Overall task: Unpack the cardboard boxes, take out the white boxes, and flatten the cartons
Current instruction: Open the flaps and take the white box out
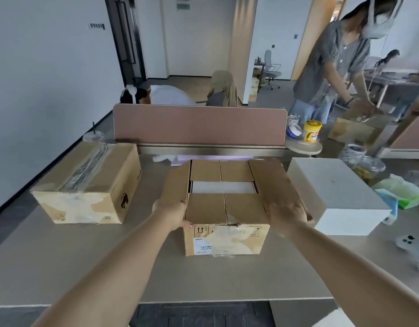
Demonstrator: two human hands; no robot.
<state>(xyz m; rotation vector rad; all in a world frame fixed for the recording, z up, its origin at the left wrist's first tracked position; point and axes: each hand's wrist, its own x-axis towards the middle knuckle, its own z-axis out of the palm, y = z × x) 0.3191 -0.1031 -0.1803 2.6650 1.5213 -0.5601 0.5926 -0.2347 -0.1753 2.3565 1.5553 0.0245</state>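
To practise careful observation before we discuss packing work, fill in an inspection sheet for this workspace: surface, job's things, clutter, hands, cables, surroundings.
Surface: grey desk with a pale front edge.
Job's things: open carton in the middle, flaps spread, white box inside; sealed carton to its left, taped; second white box out on the right.
Clutter: jar, tape roll, controller, tissue pack, green bag, all to the right.
Hands: left hand grips the open carton's left flap; right hand lies on its right flap, grip unclear.
Cables: nothing seen.
Surroundings: pink divider behind; another person handling a carton at the next desk; office chair beyond.
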